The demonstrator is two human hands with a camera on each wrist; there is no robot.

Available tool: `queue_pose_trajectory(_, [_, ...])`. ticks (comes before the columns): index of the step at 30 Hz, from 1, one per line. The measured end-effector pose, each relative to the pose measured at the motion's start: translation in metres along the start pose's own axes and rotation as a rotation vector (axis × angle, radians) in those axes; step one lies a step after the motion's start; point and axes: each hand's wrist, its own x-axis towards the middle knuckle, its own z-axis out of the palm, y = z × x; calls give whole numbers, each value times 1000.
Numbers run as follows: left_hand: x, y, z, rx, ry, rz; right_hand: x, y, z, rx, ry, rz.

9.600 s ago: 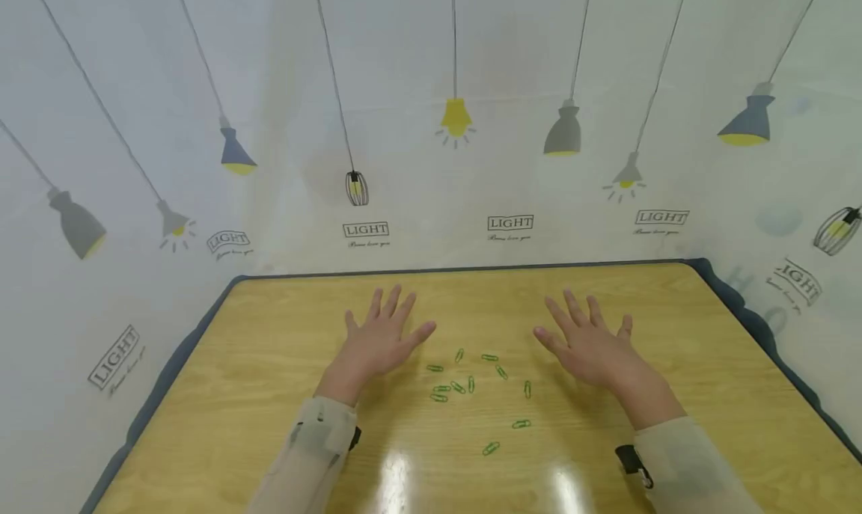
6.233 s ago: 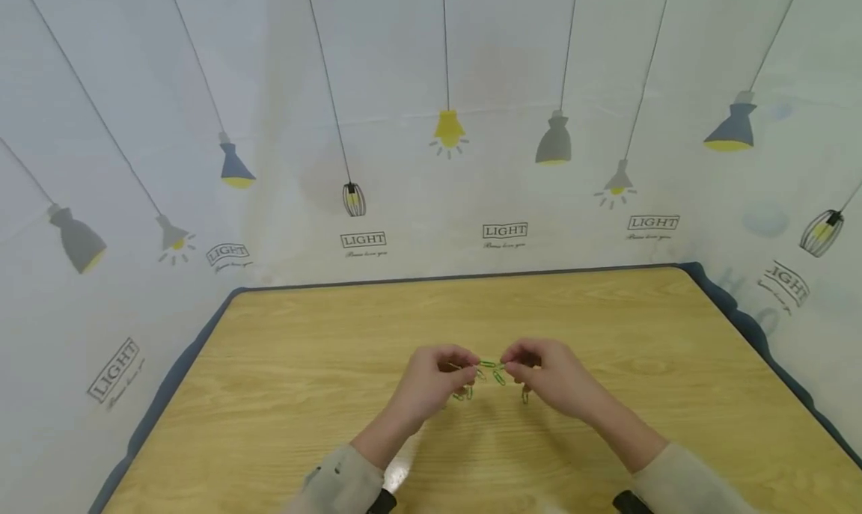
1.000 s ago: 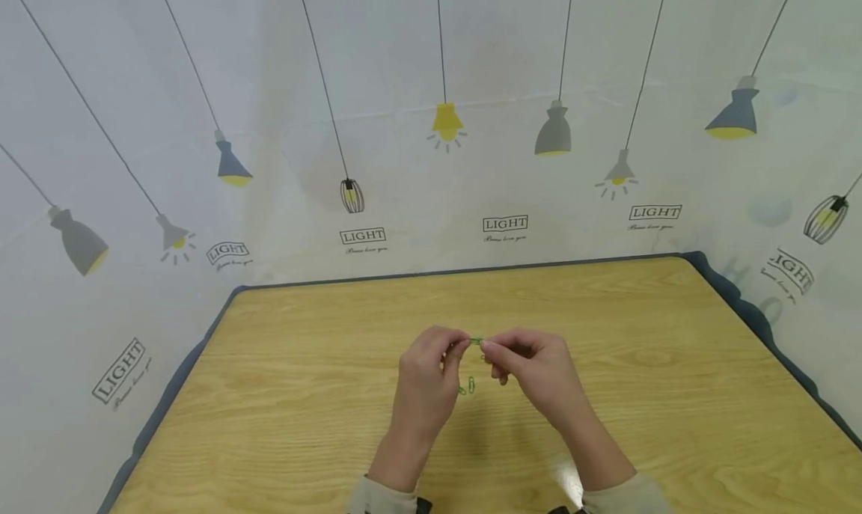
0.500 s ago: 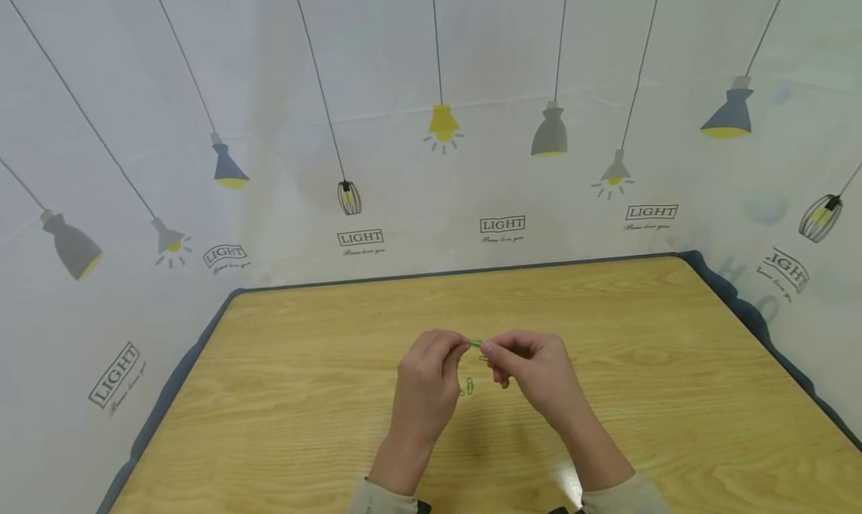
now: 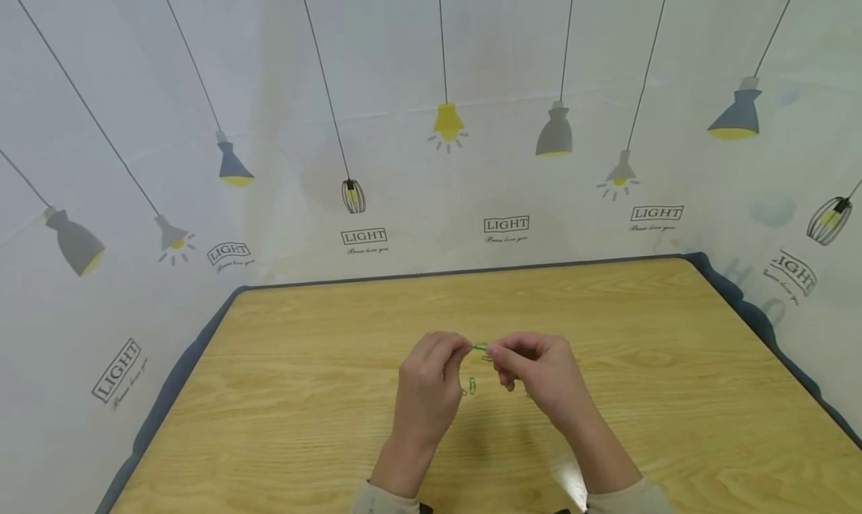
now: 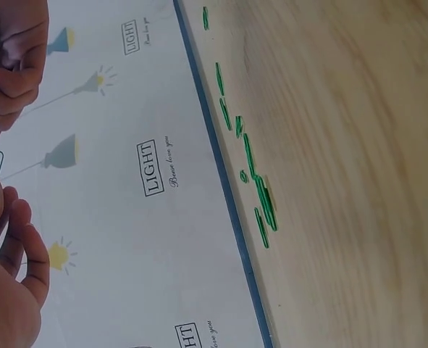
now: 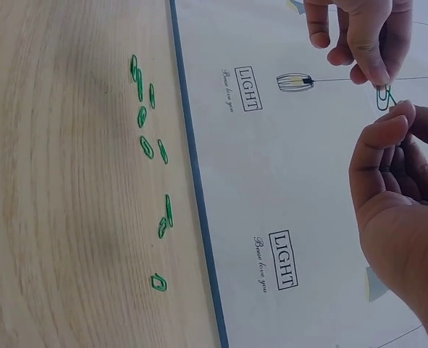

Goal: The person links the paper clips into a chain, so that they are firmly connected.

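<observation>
My left hand (image 5: 427, 383) and right hand (image 5: 542, 368) meet fingertip to fingertip above the table's middle. Between thumb and index finger, the left pinches a green wire paperclip (image 7: 382, 98), its looped end sticking out. A second thin green paperclip (image 7: 392, 96) is pinched in the right fingertips, most of it covered. The two clips cross or touch; whether they are linked I cannot tell. Beneath the hands lie loose green paperclips, one (image 5: 473, 385) beside the left thumb and one (image 5: 486, 358) near the right fingers; the hands hide others from the head view.
Several more green paperclips (image 7: 147, 147) are scattered across the wood-grain table (image 5: 303, 394), best seen in the wrist views. A dark blue edge (image 5: 377, 278) borders the table. Behind rises a white cloth (image 5: 404, 72) printed with lamps.
From spread palms over the table 9.6 s ago, both hands have come together, each pinching a green paperclip lifted off the table. Over the last second they shift only slightly.
</observation>
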Motion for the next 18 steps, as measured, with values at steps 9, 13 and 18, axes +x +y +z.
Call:
queue_pose_trajectory(9, [0, -1, 0, -79, 34, -46, -3, -2, -5, -21, 13, -34])
queue_pose_trajectory(13, [-1, 0, -1, -113, 13, -71, -5, -2, -7, -35, 13, -72])
queue_pose_trajectory(18, [-3, 1, -3, -175, -76, -157, -7, -2, -7, -94, 14, -165])
